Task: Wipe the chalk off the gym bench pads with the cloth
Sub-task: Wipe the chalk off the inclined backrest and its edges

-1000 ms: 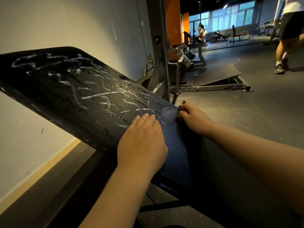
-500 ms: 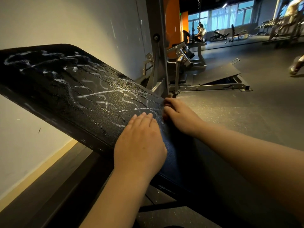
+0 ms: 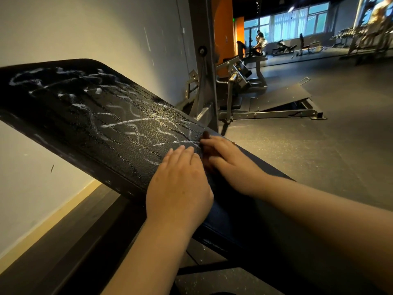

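on the bench pad (image 3: 85, 116), left hand (image 3: 178, 184) lies flat, right hand (image 3: 231, 162) presses cloth (image 3: 205, 135).

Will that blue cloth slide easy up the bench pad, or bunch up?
Probably floppy: the blue cloth lies flat and bends over the edge of the bench pad. It may drag rather than glide, since the pad looks pebbly. Left hand and right hand on it should limit bunching.

One chalked pad (image 3: 85, 116); two hands, left hand (image 3: 178, 188) and right hand (image 3: 231, 165); one dark cloth (image 3: 205, 136); one grey post (image 3: 207, 81); one ramp (image 3: 280, 99); one orange column (image 3: 223, 28); one white wall (image 3: 85, 28).
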Available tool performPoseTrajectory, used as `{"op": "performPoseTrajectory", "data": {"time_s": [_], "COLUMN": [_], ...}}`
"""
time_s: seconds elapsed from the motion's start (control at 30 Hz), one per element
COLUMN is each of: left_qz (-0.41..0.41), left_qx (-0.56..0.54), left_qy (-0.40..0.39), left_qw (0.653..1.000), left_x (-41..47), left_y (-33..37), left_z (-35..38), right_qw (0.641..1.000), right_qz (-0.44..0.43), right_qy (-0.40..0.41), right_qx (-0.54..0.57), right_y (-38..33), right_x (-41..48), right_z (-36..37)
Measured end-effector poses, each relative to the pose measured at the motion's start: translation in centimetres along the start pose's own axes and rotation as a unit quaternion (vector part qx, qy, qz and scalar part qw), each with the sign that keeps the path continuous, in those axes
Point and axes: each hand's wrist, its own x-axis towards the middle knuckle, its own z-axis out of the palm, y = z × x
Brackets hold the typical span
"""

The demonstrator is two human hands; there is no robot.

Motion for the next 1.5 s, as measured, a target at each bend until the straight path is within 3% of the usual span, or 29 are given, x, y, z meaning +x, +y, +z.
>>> {"op": "performPoseTrajectory", "data": {"time_s": [0.07,0.13,0.27,0.37,0.53,0.7,0.8,0.97,1.13,1.23,1.3,1.37,1.43,1.5], "left_qz": [-0.001,-0.005,-0.006,-0.008,-0.012,-0.018,-0.007,0.017,0.020,0.019,0.024,0.030,0.031,0.029], "left_qx": [-0.004,-0.002,-0.006,0.000,-0.020,0.015,0.026,0.019,0.013,0.008,0.007,0.010,0.006,0.001], "left_qy": [0.004,0.004,0.002,0.006,0.025,0.023,0.037,0.045,0.049,0.047,0.047,0.046,0.047,0.052], "left_qw": [1.000,1.000,1.000,1.000,0.999,0.999,0.999,0.999,0.999,0.999,0.999,0.998,0.998,0.998], "left_x": [0.1,0.1,0.2,0.1,-0.9,-2.9,-3.5,-4.1,-4.9,-5.1,-5.1,-5.3,-5.5,-5.6], "left_y": [0.0,0.0,0.1,0.0,-0.4,-0.9,-1.1,-1.7,-1.9,-1.7,-1.9,-2.3,-2.5,-2.4], "left_z": [0.1,0.1,0.2,0.1,-0.1,0.9,1.3,1.3,1.3,1.3,1.2,1.1,1.0,1.1], "right_qw": [0.996,0.996,0.994,0.997,0.996,0.991,0.997,0.996,0.992,0.999,0.998,0.993,0.996,1.000], "right_qz": [-0.055,-0.046,0.095,0.034,-0.062,0.126,0.051,-0.062,0.118,0.034,-0.058,-0.096,-0.060,0.026], "right_qy": [-0.064,-0.074,0.055,0.057,-0.057,0.044,0.049,-0.056,0.049,0.039,-0.006,-0.065,-0.059,0.003], "right_qx": [-0.004,-0.011,0.030,0.029,-0.009,0.025,0.018,-0.013,-0.007,-0.006,-0.009,-0.017,-0.028,-0.013], "right_y": [0.1,1.4,1.9,-0.7,0.6,1.8,-1.7,-1.3,0.8,-2.5,-3.8,-3.0,-1.2,-0.7], "right_x": [-2.6,-3.0,-0.6,-1.9,-6.0,-3.0,-3.6,-6.7,-4.0,-5.1,-7.2,-8.5,-7.9,-6.2], "right_z": [-1.2,-2.3,-1.2,0.7,-0.9,-1.4,0.7,-0.5,-0.8,1.0,1.0,-0.1,-0.9,-0.8]}}
